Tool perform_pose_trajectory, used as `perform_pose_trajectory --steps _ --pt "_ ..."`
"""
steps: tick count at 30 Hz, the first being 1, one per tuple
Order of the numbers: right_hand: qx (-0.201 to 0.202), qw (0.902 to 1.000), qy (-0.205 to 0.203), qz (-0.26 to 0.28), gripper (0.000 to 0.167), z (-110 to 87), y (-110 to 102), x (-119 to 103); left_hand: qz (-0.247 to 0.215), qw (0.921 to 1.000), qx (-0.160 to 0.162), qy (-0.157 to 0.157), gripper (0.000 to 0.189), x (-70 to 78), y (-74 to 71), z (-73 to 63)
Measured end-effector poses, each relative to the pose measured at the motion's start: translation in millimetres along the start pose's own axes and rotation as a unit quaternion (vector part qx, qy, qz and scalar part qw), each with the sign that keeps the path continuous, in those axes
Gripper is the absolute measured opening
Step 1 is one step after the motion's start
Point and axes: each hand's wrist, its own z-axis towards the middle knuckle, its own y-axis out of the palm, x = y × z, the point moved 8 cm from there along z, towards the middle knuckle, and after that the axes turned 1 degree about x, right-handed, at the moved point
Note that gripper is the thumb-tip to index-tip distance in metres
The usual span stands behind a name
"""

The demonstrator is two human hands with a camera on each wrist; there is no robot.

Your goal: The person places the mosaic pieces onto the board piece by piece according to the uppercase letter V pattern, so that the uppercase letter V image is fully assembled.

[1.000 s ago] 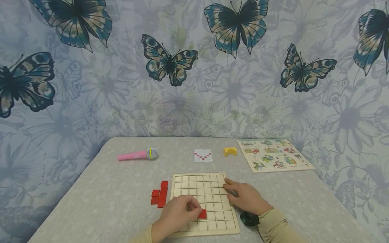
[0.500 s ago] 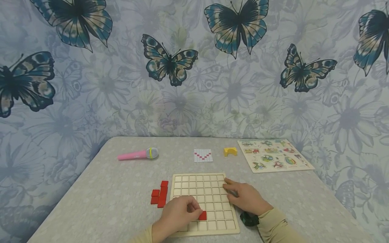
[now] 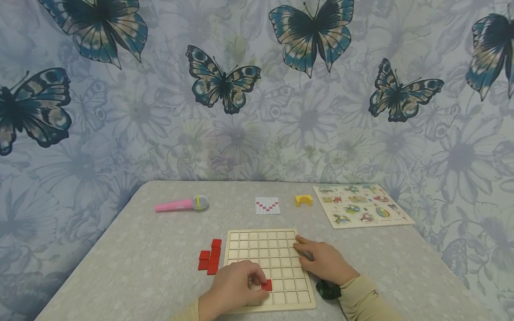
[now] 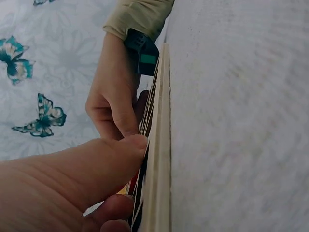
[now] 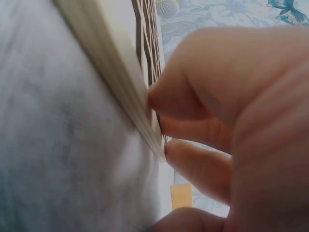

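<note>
A red square tile (image 3: 267, 285) lies in a cell in the lower half of the wooden grid board (image 3: 291, 307). My left hand (image 3: 237, 283) is over the board at this tile, index fingertip at its edge and thumb parted from it, just in front. In the left wrist view, the thumb (image 4: 111, 159) hides most of the tile. My right hand (image 3: 325, 263) rests at the board's right edge. The right wrist view shows its fingertips (image 5: 176, 150) touching the wooden rim. Left of the board, several more red tiles (image 3: 214, 258) lie in a cluster.
Behind the board lies a card with a pink V of squares (image 3: 267, 205). A yellow arch block (image 3: 303, 200) and a picture puzzle board (image 3: 361, 207) lie at the back right. The pink microphone (image 3: 176, 205) is at the back left. My right wrist wears a dark band (image 3: 328, 290).
My left thumb and index finger have parted, and the thumb has moved off the red tile toward the front. The tile now lies in its cell. My right hand stays at the board's edge.
</note>
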Motion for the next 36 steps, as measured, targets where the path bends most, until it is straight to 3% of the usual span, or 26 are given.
perform_pose_trajectory --steps 15,26,28,31,36 --pt "0.025 0.9994 0.005 -0.026 0.044 0.6 -1.8 -7.7 0.046 0.9988 0.012 0.012 0.01 5.9 -2.9 -1.1" --pt "0.024 0.9996 0.007 -0.011 0.043 -0.8 2.0 -4.1 0.029 0.9992 0.028 -0.001 0.014 1.1 -7.0 -4.0" --pt "0.025 0.9996 0.004 -0.01 0.042 -1.3 1.7 -4.0 0.02 0.9988 0.042 -0.014 0.014 -3.7 -13.0 -4.1" --pt "0.022 0.9997 0.003 -0.005 0.042 -1.6 1.6 -3.1 0.017 0.9948 0.085 -0.053 0.013 -17.8 -33.7 -1.9" --pt "0.02 0.9998 0.004 -0.002 0.043 -1.1 1.0 -2.0 0.02 0.9781 0.156 -0.136 0.006 -58.1 -77.0 3.0"
